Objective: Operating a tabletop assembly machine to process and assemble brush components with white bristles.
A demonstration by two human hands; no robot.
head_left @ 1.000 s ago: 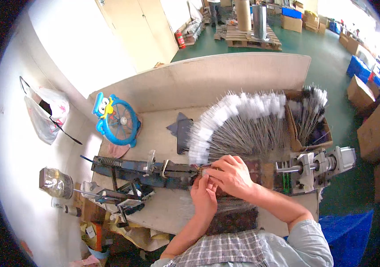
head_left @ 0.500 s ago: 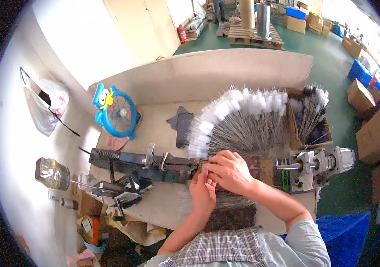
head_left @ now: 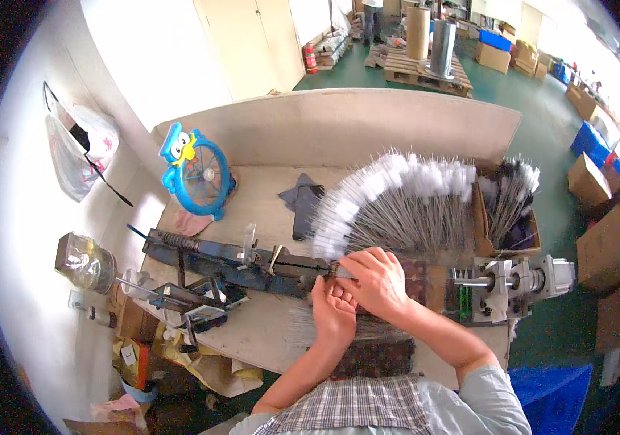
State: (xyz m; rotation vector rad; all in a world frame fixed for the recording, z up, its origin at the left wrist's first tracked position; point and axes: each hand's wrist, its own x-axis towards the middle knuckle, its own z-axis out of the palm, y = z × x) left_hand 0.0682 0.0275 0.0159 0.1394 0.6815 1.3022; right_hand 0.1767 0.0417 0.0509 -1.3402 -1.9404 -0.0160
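My left hand and my right hand are pressed together at the right end of a long dark metal jig that lies across the workbench. Both are closed on a thin wire piece at the jig's end; the piece is mostly hidden by my fingers. Just behind my hands, a large fan of wire brushes with white fluffy tips is spread over the bench. More thin bare wires lie in a bundle below my left hand.
A grey motor unit sits at the bench's right end. A cardboard box of brushes stands behind it. A blue desk fan stands at the back left, a clear jar at far left, and a dark phone lies mid-bench.
My hands stay at the jig's right end, fingers shifting slightly. The view has tilted a little, nothing else has moved.
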